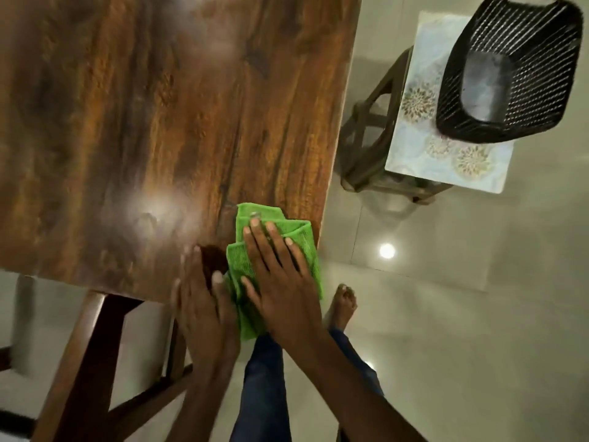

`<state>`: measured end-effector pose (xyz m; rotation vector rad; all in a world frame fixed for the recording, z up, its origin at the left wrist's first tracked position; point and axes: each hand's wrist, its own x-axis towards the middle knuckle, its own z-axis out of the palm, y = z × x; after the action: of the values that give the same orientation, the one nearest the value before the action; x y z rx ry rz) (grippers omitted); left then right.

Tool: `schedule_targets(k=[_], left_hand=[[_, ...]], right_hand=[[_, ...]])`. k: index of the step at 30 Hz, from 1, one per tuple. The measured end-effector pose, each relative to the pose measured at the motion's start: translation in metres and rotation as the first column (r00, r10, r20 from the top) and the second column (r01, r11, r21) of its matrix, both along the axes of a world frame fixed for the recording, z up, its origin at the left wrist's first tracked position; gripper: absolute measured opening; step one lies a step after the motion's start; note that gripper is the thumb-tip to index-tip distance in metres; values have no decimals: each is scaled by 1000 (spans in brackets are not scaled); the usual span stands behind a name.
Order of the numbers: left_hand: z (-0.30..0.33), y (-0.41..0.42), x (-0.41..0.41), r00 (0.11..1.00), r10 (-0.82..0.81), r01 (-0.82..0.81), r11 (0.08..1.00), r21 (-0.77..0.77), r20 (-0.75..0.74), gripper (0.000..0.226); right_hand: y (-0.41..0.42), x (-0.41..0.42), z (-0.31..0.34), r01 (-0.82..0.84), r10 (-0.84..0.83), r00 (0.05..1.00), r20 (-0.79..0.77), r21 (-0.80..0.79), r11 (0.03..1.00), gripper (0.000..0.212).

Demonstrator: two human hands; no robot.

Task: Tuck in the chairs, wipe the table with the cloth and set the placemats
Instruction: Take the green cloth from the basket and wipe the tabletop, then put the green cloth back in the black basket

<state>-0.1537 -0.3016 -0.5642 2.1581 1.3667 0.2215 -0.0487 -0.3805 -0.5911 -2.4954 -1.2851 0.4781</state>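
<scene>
Dim warm light, glare on table (159,122), left hand (204,301) seemingly motion-blurred

Both hands flat, left hand (204,301), right hand (280,282).

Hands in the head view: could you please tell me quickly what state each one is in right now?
Left hand: open, blurred, at the table corner beside the cloth.
Right hand: open, fingers straight, pressing flat on the green cloth.

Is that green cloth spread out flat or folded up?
Folded. The green cloth lies in overlapping layers at the table corner, partly hanging over the edge, under the flat right hand.
</scene>
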Motion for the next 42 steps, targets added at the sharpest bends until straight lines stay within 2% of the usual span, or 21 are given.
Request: schedule_targets(k=[2, 4, 7, 8, 10, 11, 12, 13, 15, 16, 18, 20, 23, 25, 27, 29, 31, 34, 37, 42], left_hand=[[7, -39, -3, 999, 52, -54, 994, -100, -16, 61], [8, -55, 1, 999, 28, -33, 988, -151, -31, 60], [7, -53, 9, 997, -13, -1, 984, -177, -80, 76], [7, -50, 12, 991, -29, 7, 985, -172, -128, 81], [13, -47, 23, 976, -33, -6, 984, -179, -216, 87], [18, -47, 30, 972, -17, -30, 980, -195, -236, 89], [21, -47, 37, 970, -1, -51, 978, -204, -245, 91], [26, -49, 44, 969, 13, -63, 979, -194, -248, 94], [37, -53, 55, 972, 51, -108, 964, -245, -230, 92], [42, -56, 61, 976, 102, -159, 937, -311, -190, 80], [61, -55, 75, 960, 237, -279, 862, -423, -151, 40], [82, -51, 92, 941, 298, -337, 790, -512, -159, 19], [77, -48, 109, 976, 212, -201, 752, -628, -58, 19], [82, -42, 130, 993, 117, -85, 763, -641, 8, 31], [80, -39, 162, 999, 19, 14, 756, -654, 45, 33], [109, -39, 196, 990, -87, 140, 756, -640, 114, 36], [125, -40, 226, 973, -164, 232, 743, -628, 165, 29], [139, -49, 270, 956, -208, 294, 728, -619, 208, 33], [123, -59, 313, 946, -219, 322, 729, -604, 240, 35], [62, -72, 395, 944, -213, 322, 752, -575, 250, 50]], right_hand=[[-5, 8, -1, -30, 31, 998, -54, 14, 999, 76], [-5, 15, 7, -22, 30, 990, -141, 59, 998, 77], [-12, 29, 27, 216, -186, 956, -225, 114, 970, 80], [-18, 33, 33, 337, -301, 913, -275, 92, 937, 81], [-29, 34, 45, 517, -464, 730, -502, -40, 855, 88], [-31, 33, 52, 547, -487, 636, -599, -96, 832, 90], [-30, 32, 58, 545, -493, 580, -649, -141, 827, 89], [-30, 34, 66, 526, -512, 572, -641, -193, 829, 84], [-29, 42, 77, 500, -577, 628, -523, -298, 814, 58], [-28, 45, 82, 485, -594, 659, -462, -343, 804, 43], [-26, 58, 94, 432, -552, 714, -430, -350, 831, 25], [-33, 77, 112, 360, -473, 732, -490, -311, 879, 23], [-58, 122, 124, 278, -405, 738, -540, -303, 912, 21], [-75, 154, 138, 315, -430, 650, -626, -293, 903, 7], [-92, 178, 160, 395, -468, 471, -748, -296, 870, 13], [-110, 198, 174, 469, -453, 307, -837, -282, 837, 16], [-122, 217, 173, 561, -422, 232, -877, -234, 794, 22], [-129, 253, 164, 680, -484, 288, -826, -179, 711, 22], [-141, 295, 159, 693, -514, 332, -791, -166, 702, 8], [-169, 373, 159, 702, -491, 376, -786, -104, 704, 21]])
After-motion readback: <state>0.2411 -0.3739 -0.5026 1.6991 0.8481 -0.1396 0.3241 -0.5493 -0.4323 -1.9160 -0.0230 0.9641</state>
